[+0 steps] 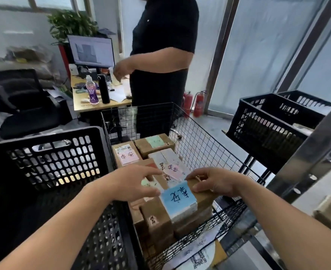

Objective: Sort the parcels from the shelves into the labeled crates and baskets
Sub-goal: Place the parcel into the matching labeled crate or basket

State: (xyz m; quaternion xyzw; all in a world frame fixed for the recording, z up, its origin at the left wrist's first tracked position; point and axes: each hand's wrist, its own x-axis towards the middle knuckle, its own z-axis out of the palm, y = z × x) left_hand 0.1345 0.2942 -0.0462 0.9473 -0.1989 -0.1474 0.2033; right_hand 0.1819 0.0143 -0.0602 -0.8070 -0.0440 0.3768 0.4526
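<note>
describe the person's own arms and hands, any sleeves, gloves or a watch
The left forearm and right forearm are bare to the frame edge, no sleeves in view. The left hand and right hand wear no gloves; no watch or bracelet shows on either wrist.

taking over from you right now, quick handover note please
Left hand and right hand each grip an end of the brown cardboard parcel with a blue handwritten label, over the pile in the black wire mesh basket.
Done: several labelled parcels already lie in that basket.
Left: let go of this one, then fetch more from the shelves. A black plastic crate stands to the basket's left, contents unclear.
</note>
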